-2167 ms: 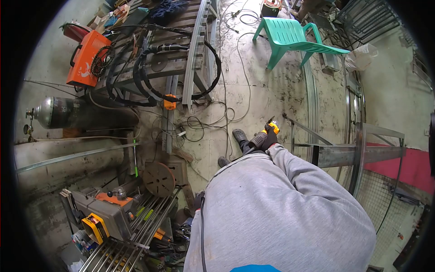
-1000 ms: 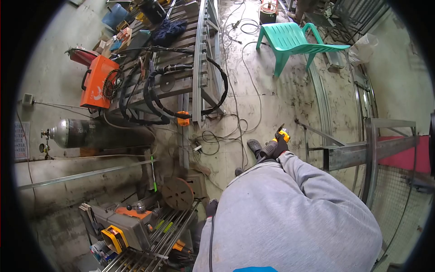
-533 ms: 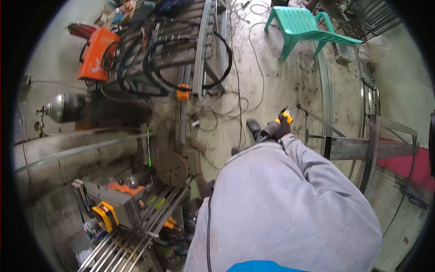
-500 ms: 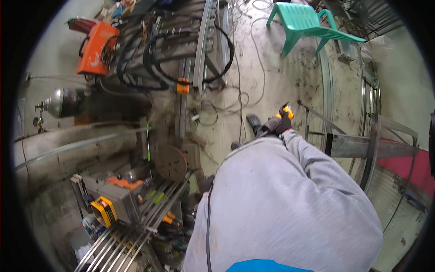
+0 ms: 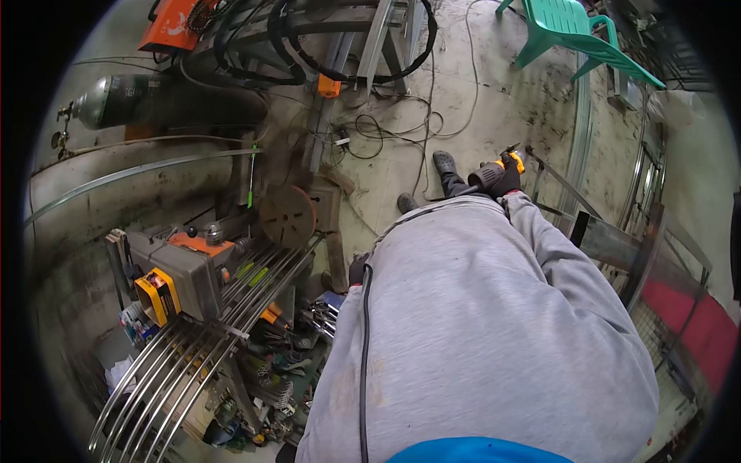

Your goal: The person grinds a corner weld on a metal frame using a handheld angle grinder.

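My right hand [image 5: 505, 182], in a dark glove, is closed around a grey and yellow power tool [image 5: 488, 176] in front of my body. The tool's yellow end points toward a thin metal bar [image 5: 567, 181]. Close to my left side, my left hand [image 5: 358, 270] shows only in part, also in a dark glove; its fingers are hidden. A black cable [image 5: 366, 347] runs down my grey sweatshirt [image 5: 478, 309] beside it. My dark shoes [image 5: 448, 168] are on the floor beyond the sweatshirt.
Left are a drill-press-like machine [image 5: 174, 270], bent metal tubes [image 5: 166, 386] and a gas cylinder [image 5: 123, 100]. A black hose coil [image 5: 421, 58] and an orange machine [image 5: 171, 27] stand ahead. Right are a green chair [image 5: 559, 27] and a metal frame [image 5: 644, 255]. Cables [image 5: 421, 139] cross the floor.
The view has shifted, so the chair, cylinder and orange machine appear higher in the picture. More of the tubes and clutter at lower left shows. The power tool remains in my right hand.
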The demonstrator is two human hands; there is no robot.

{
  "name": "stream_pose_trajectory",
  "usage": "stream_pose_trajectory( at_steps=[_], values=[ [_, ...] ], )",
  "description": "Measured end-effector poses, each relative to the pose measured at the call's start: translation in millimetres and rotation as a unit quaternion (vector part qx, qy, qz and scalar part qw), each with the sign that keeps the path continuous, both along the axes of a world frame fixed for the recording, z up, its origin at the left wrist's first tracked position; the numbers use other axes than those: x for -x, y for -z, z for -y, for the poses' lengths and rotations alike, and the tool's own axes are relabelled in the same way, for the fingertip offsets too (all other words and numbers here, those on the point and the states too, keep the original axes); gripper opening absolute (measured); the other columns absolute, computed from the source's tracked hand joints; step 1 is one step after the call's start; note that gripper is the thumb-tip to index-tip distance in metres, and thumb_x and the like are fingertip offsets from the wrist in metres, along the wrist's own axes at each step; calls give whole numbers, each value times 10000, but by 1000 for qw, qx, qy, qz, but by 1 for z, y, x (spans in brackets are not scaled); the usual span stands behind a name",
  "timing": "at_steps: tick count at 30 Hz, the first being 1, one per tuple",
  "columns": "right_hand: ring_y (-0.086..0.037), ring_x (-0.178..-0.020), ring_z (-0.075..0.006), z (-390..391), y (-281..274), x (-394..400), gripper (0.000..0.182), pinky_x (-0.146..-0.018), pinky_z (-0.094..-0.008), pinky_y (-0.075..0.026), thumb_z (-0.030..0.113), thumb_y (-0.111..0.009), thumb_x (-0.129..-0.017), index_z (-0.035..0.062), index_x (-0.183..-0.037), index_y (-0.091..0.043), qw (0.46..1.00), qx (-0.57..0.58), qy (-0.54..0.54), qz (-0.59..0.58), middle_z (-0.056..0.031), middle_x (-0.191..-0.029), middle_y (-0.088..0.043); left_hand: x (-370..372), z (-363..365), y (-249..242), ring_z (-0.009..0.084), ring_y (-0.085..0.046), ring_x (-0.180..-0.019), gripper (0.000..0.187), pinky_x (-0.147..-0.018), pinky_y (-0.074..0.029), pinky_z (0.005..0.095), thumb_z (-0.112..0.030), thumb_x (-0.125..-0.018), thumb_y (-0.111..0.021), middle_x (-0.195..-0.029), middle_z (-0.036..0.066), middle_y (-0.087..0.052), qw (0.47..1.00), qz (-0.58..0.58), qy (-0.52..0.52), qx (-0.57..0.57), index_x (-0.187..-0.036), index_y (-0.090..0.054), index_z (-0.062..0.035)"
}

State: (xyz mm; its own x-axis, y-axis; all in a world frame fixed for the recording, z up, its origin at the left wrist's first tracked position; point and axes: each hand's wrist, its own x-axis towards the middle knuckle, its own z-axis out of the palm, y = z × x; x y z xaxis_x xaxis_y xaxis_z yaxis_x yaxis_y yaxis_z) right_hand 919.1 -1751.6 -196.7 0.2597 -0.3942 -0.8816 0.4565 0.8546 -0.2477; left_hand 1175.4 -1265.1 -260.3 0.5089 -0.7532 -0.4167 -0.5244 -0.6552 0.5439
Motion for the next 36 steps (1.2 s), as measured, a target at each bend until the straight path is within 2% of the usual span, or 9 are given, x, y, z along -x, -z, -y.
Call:
stream_pose_trajectory(
  at_steps=[9,12,14,15,19,24,31,33,36],
  values=[
    [-634,-1006,-362,3,42,15,704,-872,-550,-545,750,-559,-883,126,-1199,-637,999,-26,-22,42,-135,-1099,-683,14,-9,19,343,-668,-792,182,-682,-541,451,-98,-861,-654,-862,155,-633,999,33,10,22,-1033,-704,-126],
    [-616,-1056,-369,0,19,24,745,-911,-542,-534,754,-578,-872,113,-1251,-605,993,-10,-60,103,-153,-1182,-654,14,-15,31,346,-668,-793,186,-683,-542,452,-98,-860,-654,-863,157,-634,998,52,16,36,-1036,-706,-127],
    [-616,-1054,-369,-1,20,23,746,-907,-541,-533,751,-578,-873,108,-1249,-603,994,-4,-63,89,-155,-1179,-653,12,-16,36,348,-668,-794,188,-684,-542,453,-98,-860,-654,-864,158,-634,997,63,25,48,-1038,-707,-128],
    [-616,-1053,-369,-1,19,22,746,-905,-540,-533,750,-578,-873,105,-1249,-602,995,3,-67,75,-156,-1178,-653,12,-12,30,422,-660,-868,325,-749,-536,494,-111,-846,-655,-900,206,-646,999,28,13,14,-1156,-728,-177],
    [-615,-1051,-369,-1,3,26,747,-898,-537,-533,744,-578,-875,96,-1245,-599,993,68,-100,-1,-160,-1173,-650,12,-7,21,399,-667,-864,309,-741,-538,480,-105,-865,-641,-910,196,-646,999,33,13,27,-1153,-726,-175],
    [-622,-1016,-359,-5,26,13,726,-869,-524,-536,718,-577,-886,77,-1226,-592,999,34,-13,4,-163,-1124,-655,9,-3,26,394,-667,-857,273,-734,-534,467,-112,-882,-638,-921,183,-654,999,26,12,32,-1138,-721,-157],
    [-622,-1005,-357,-1,41,16,696,-862,-522,-536,694,-585,-889,94,-1240,-576,1000,23,-21,3,-162,-1111,-655,1,1,16,398,-666,-857,247,-716,-525,484,-102,-887,-630,-903,186,-658,998,31,23,49,-1109,-720,-161],
    [-618,-1029,-363,-1,53,19,699,-874,-527,-531,701,-595,-884,103,-1246,-567,999,43,-9,4,-167,-1164,-639,-3,4,8,408,-662,-848,200,-698,-517,496,-93,-892,-617,-891,196,-659,995,67,73,26,-1060,-710,-147],
    [-615,-1050,-369,4,88,26,707,-882,-538,-526,715,-600,-880,110,-1243,-574,999,33,0,14,-172,-1209,-627,-5,16,-11,415,-655,-835,173,-687,-511,510,-77,-873,-620,-874,196,-656,997,54,56,-4,-1020,-693,-132]
  ],
)
